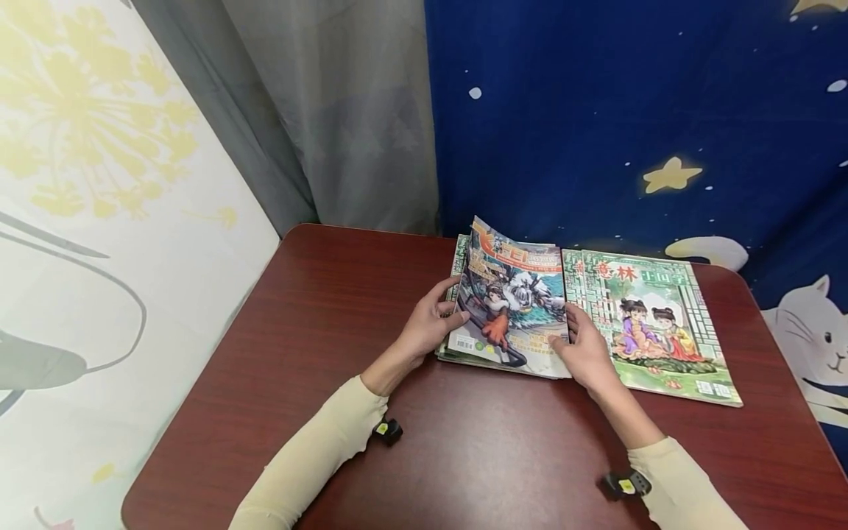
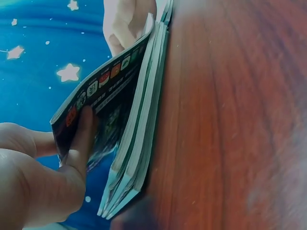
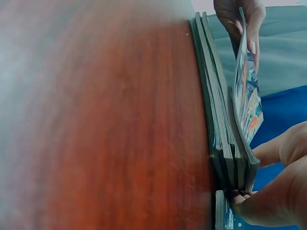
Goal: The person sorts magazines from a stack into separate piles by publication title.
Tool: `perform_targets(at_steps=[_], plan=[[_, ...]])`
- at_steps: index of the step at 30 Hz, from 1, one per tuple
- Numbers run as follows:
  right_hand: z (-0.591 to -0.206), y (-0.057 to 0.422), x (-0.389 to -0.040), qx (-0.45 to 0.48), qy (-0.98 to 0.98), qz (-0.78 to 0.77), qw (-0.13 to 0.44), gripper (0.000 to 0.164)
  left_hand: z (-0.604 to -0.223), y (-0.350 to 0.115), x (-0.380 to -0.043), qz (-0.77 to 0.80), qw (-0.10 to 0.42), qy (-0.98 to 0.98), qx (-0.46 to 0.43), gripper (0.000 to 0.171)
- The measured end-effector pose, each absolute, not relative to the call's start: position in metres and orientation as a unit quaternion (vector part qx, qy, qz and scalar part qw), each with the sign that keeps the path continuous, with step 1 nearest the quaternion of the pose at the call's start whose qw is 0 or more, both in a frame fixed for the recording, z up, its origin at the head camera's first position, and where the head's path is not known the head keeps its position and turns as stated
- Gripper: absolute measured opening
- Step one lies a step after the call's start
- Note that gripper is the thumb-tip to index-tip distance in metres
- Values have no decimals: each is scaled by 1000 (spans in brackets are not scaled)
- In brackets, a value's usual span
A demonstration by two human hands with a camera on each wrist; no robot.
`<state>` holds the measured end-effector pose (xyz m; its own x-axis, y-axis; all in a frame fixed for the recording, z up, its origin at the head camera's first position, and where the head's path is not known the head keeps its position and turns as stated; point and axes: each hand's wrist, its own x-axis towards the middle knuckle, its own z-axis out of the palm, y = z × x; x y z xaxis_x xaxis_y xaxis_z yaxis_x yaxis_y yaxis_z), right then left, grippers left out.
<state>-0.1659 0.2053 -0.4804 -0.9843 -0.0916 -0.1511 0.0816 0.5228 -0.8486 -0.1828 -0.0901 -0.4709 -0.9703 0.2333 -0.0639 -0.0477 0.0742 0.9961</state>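
A magazine (image 1: 513, 309) with a colourful comic-style cover lies on top of a stack of magazines (image 3: 216, 96). Its left side is raised off the stack, leaving a wedge-shaped gap. My left hand (image 1: 427, 324) pinches that raised edge; in the left wrist view the left thumb (image 2: 82, 136) presses its dark underside. At the opposite edge, my right hand (image 1: 586, 346) grips the magazine, thumb on the cover near the lower right corner. The right wrist view shows the right fingers (image 3: 268, 151) close around the side of the stack; their exact hold on the lower magazines is hidden.
Right beside the stack lie overlapping green magazines (image 1: 662, 331) with two cartoon children on the top cover. Everything rests on a reddish-brown table (image 1: 331, 294). A grey curtain (image 1: 358, 110) and a blue star-patterned curtain (image 1: 563, 132) hang behind; a white patterned wall (image 1: 132, 243) stands left.
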Motion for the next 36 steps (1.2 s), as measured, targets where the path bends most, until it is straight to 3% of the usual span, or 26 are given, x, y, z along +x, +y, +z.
perform_targets(at_steps=[13,23,36], plan=[[-471,192,-151,33,856,-515,-18,77,-466,-101,-180,727,138,672,29,68],[-477,157,-158,23,797,-604,-13,76,-461,-146,-190,721,171,670,27,64],[-478,77,-176,-23,786,-618,18,74,-451,-237,-192,690,160,706,11,65]])
